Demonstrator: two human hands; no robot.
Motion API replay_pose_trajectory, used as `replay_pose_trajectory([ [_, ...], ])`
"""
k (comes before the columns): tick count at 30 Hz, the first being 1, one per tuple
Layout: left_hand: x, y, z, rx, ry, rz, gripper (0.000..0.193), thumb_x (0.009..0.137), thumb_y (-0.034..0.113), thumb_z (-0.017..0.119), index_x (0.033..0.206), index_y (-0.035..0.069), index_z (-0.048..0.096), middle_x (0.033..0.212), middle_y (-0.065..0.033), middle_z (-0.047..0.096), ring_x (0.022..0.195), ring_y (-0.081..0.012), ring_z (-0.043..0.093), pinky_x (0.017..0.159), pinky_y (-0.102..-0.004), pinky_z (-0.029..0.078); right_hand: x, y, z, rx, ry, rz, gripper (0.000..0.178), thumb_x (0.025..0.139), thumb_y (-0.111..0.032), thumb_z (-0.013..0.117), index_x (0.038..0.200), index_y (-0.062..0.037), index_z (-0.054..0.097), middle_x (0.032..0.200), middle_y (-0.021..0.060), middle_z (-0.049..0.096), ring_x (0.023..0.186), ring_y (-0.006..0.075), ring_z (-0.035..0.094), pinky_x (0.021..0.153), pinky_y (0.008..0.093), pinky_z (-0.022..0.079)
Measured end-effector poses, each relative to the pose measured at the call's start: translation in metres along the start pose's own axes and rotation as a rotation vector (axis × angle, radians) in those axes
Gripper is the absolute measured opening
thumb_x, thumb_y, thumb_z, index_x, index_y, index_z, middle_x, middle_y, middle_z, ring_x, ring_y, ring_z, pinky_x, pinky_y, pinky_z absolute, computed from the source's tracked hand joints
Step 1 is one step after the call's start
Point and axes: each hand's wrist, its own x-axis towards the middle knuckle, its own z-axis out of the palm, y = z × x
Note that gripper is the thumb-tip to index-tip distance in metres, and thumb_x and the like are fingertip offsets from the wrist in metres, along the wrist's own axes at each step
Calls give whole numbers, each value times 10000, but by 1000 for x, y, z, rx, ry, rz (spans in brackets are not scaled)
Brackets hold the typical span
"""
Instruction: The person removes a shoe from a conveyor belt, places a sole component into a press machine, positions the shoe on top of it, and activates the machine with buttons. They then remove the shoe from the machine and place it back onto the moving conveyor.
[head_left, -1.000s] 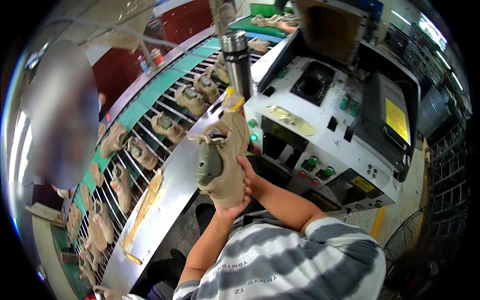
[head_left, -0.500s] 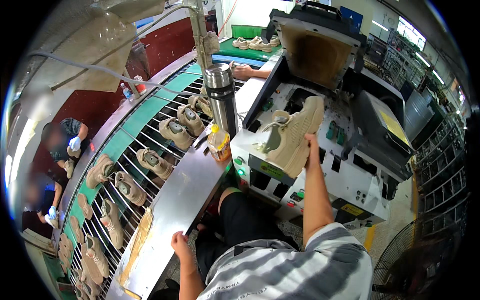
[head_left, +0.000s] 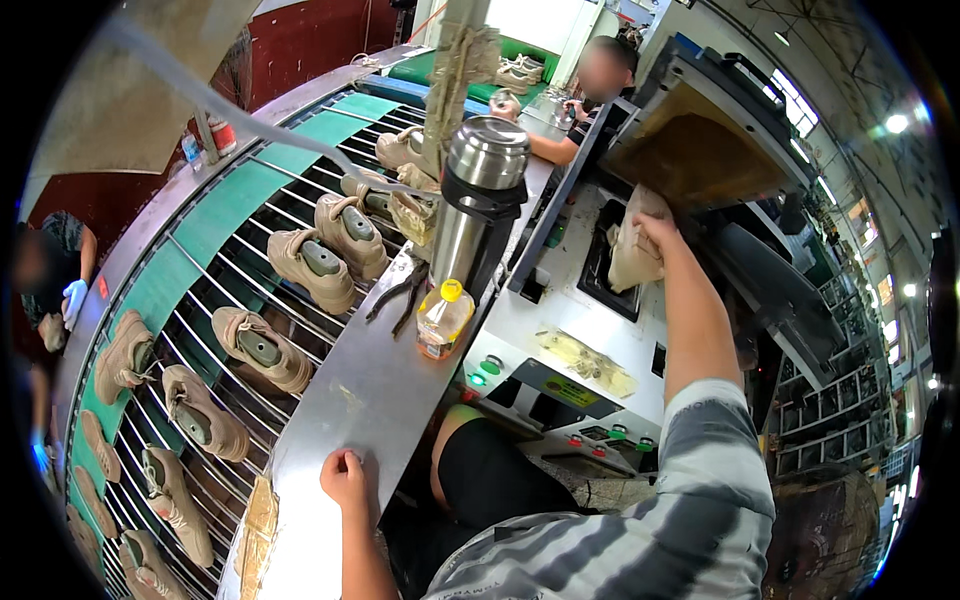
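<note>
My right hand (head_left: 655,228) grips a tan shoe (head_left: 632,248) and holds it upright in the dark opening of the white machine (head_left: 560,330), under its raised brown-lined lid (head_left: 700,150). My left hand (head_left: 345,478) rests with curled fingers on the steel ledge (head_left: 370,390) beside the conveyor and holds nothing. Several tan shoes (head_left: 312,268) on grey lasts ride the wire-rack conveyor (head_left: 200,290) to my left.
A steel flask (head_left: 475,200), a small bottle of yellow liquid (head_left: 443,318) and pliers (head_left: 398,290) stand on the ledge. Another person (head_left: 575,105) works at the far end, and one with blue gloves (head_left: 55,290) stands at the left. Shelving (head_left: 830,420) sits at the right.
My right hand has carried the shoe further up and into the machine's opening. My left hand has come up onto the steel ledge. My view has swung toward the machine.
</note>
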Motion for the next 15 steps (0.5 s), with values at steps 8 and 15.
replay_pose_trajectory([
  [8,9,-15,5,19,-17,3,128,861,78,580,800,-10,649,661,-48,629,609,-118,593,593,-253,475,-21,32,41,-237,43,-81,1022,777,-608,535,1513,-20,137,1507,263,276,1348,389,368,1087,425,341],
  [15,5,-8,74,-467,-142,-248,293,917,127,550,1176,-3,599,1007,-49,646,865,-130,594,764,-263,477,-191,101,-14,-307,-28,-710,726,854,-459,598,1362,29,420,1368,204,454,1268,383,420,1045,434,374],
])
